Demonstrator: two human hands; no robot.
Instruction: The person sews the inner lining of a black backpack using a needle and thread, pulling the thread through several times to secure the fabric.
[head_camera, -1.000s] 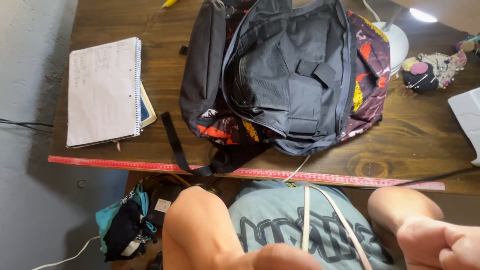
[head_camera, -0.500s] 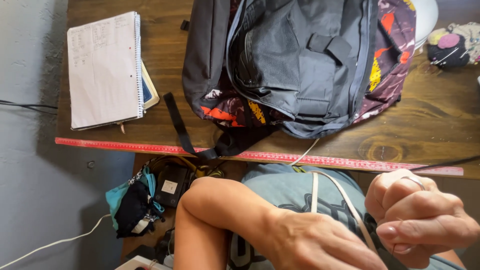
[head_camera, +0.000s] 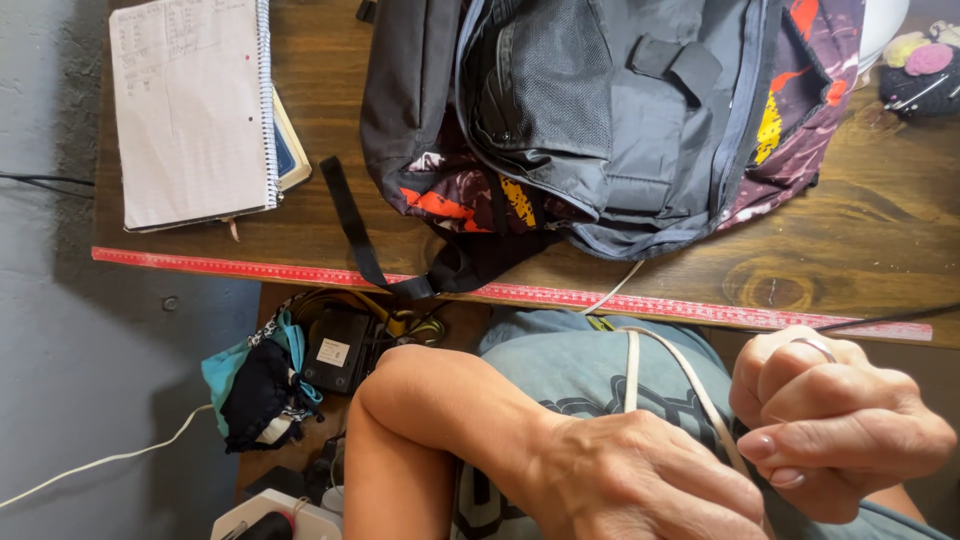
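My left hand (head_camera: 640, 480) lies low in the middle, back up, its fingers reaching right and hidden from view. My right hand (head_camera: 840, 420), with a ring on one finger, is curled tight beside it, thumb pressed against the fingers. The two hands meet over my lap. A cream strap (head_camera: 632, 370) runs down my grey shirt and passes between them; I cannot tell if either hand grips it. A black backpack (head_camera: 600, 120) with red and yellow patterned sides lies unzipped on the wooden table (head_camera: 860, 240) in front of me.
A spiral notebook (head_camera: 190, 110) lies at the table's left on a blue book. A red ruler strip (head_camera: 250, 268) lines the near edge. A pincushion (head_camera: 920, 70) sits far right. Under the table are a teal and black cloth (head_camera: 255, 385), a black box (head_camera: 335, 350) and a white cable (head_camera: 100, 465).
Both hands have risen into view and come together over my lap. The view has shifted, so the table and backpack sit higher and larger in frame.
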